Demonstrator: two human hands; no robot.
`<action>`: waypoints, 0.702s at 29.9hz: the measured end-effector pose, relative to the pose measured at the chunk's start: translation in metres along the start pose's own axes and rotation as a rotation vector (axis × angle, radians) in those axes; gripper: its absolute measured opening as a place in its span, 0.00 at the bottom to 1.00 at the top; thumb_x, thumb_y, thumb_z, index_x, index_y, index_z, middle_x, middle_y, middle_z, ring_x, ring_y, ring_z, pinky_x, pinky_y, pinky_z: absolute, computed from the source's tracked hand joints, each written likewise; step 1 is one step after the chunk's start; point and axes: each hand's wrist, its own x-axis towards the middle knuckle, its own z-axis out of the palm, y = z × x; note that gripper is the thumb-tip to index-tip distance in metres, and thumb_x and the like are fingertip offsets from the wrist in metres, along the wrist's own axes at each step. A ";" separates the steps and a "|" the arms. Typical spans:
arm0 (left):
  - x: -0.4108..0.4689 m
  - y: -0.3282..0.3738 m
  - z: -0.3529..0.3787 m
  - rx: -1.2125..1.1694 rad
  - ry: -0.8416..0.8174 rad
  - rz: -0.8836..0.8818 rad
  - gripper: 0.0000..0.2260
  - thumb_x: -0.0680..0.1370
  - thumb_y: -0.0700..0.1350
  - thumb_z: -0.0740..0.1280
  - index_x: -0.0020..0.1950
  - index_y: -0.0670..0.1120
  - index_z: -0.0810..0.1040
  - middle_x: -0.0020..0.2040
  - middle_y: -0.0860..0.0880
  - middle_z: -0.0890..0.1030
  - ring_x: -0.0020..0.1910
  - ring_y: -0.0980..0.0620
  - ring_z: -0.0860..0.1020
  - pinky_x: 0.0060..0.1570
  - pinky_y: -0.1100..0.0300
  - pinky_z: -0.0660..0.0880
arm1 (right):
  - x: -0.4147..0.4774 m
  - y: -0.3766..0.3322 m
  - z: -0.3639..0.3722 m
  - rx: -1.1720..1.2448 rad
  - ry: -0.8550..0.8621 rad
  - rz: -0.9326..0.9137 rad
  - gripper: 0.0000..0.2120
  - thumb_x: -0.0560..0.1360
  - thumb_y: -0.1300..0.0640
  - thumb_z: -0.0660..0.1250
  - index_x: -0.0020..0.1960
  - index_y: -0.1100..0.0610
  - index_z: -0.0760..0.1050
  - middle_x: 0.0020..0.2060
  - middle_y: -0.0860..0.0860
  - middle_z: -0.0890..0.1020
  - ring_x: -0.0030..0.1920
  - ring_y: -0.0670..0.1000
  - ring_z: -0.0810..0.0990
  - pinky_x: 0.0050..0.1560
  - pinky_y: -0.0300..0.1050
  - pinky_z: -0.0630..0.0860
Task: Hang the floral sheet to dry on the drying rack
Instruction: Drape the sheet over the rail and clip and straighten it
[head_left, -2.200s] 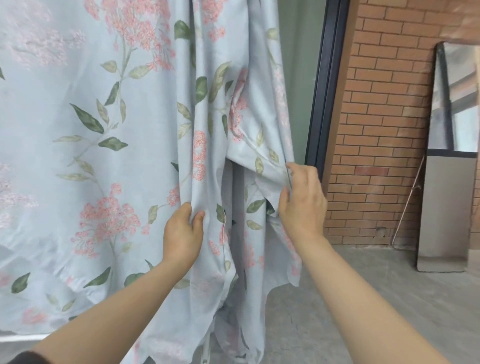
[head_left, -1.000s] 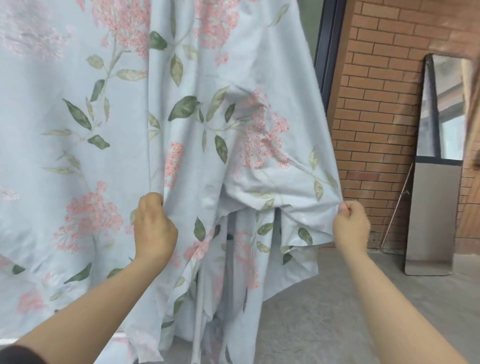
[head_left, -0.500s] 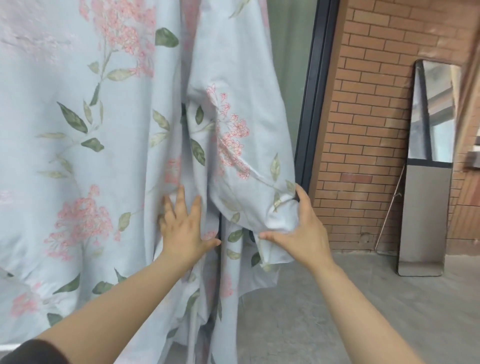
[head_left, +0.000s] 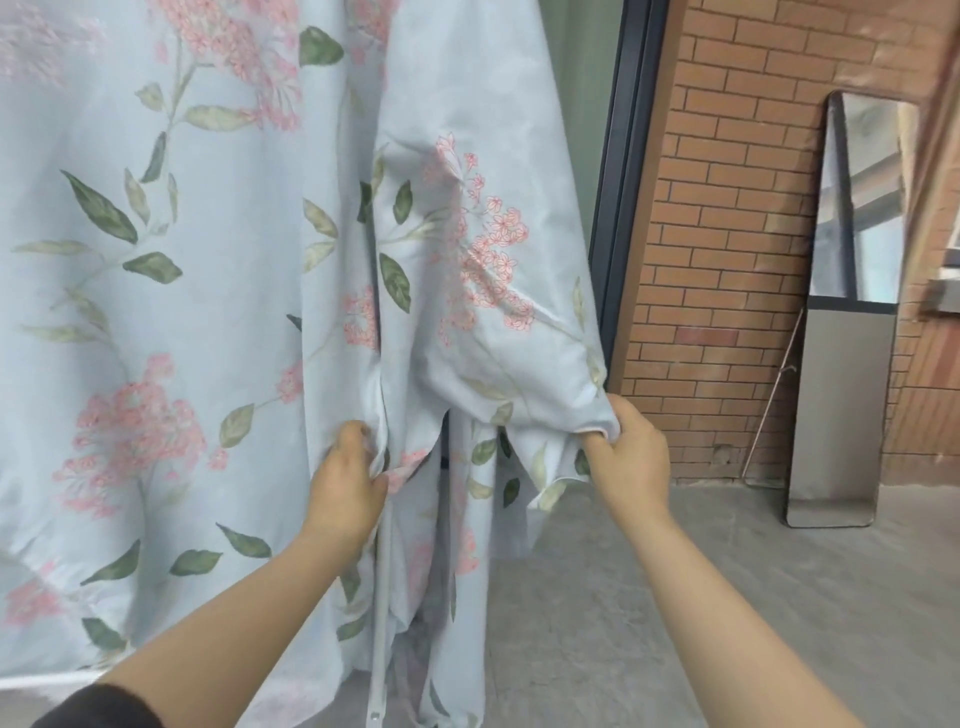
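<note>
The floral sheet (head_left: 171, 291), pale blue with pink blossoms and green leaves, hangs down over the left and middle of the head view. My left hand (head_left: 347, 483) pinches a vertical fold of it near the middle. My right hand (head_left: 631, 457) grips a bunched lower edge at the sheet's right side, pulled out toward the right. A white upright tube of the drying rack (head_left: 379, 613) shows below my left hand; the rest of the rack is hidden behind the cloth.
A dark door frame (head_left: 618, 182) stands right behind the sheet's right edge. A brick wall (head_left: 727, 234) lies beyond it, with a tall mirror (head_left: 841, 312) and a thin metal rod (head_left: 769, 410) leaning on it. The floor (head_left: 727, 597) is grey concrete.
My left hand, flat on the cloth half a second ago, has closed on a fold. My right hand has shifted its grip on the lower edge and drawn it slightly to the right.
</note>
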 end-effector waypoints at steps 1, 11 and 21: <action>0.000 -0.004 0.000 0.005 -0.008 -0.012 0.10 0.70 0.35 0.69 0.45 0.46 0.70 0.38 0.49 0.73 0.39 0.45 0.73 0.34 0.57 0.66 | 0.002 0.000 0.001 -0.007 0.017 0.022 0.11 0.73 0.60 0.62 0.53 0.53 0.78 0.39 0.50 0.81 0.40 0.54 0.78 0.40 0.50 0.76; -0.028 -0.046 -0.009 0.114 -0.200 -0.139 0.19 0.71 0.43 0.73 0.30 0.48 0.64 0.29 0.50 0.70 0.35 0.46 0.72 0.32 0.57 0.61 | 0.012 0.006 0.006 -0.123 0.116 0.130 0.09 0.73 0.59 0.63 0.52 0.56 0.75 0.39 0.50 0.76 0.40 0.55 0.73 0.37 0.45 0.66; -0.051 -0.053 0.013 0.091 -0.275 -0.157 0.10 0.77 0.46 0.66 0.38 0.47 0.69 0.36 0.47 0.76 0.41 0.44 0.76 0.36 0.59 0.64 | -0.037 0.021 0.042 0.488 -0.110 0.374 0.18 0.66 0.49 0.76 0.53 0.52 0.75 0.42 0.43 0.79 0.41 0.38 0.76 0.35 0.28 0.68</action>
